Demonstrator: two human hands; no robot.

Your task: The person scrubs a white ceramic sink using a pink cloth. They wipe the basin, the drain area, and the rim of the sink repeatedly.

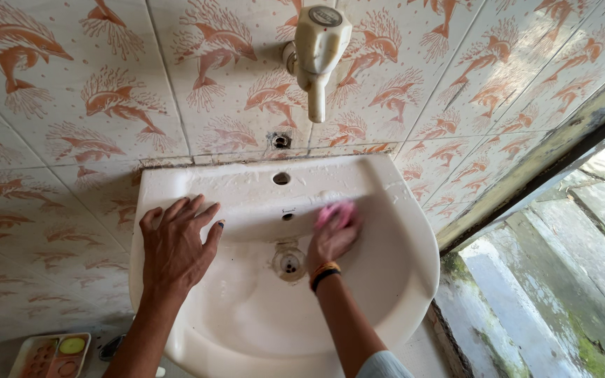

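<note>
A white wall-mounted sink [400, 280] fills the middle of the view, its surface wet and soapy. My left hand [175, 245] rests flat on the sink's left rim, fingers spread. Inside the bowl, my right hand [334, 238] presses a pink scrub pad [336, 211] against the back wall, just right of the drain [289, 262]; the hand is motion-blurred. An orange and black band sits on that wrist.
A cream plastic tap [318, 52] juts from the tiled wall with orange dolphin patterns [92, 105] above the sink. A small tray with soap pieces [52, 354] lies at the lower left. At right, mossy concrete steps [547, 280] lead outside.
</note>
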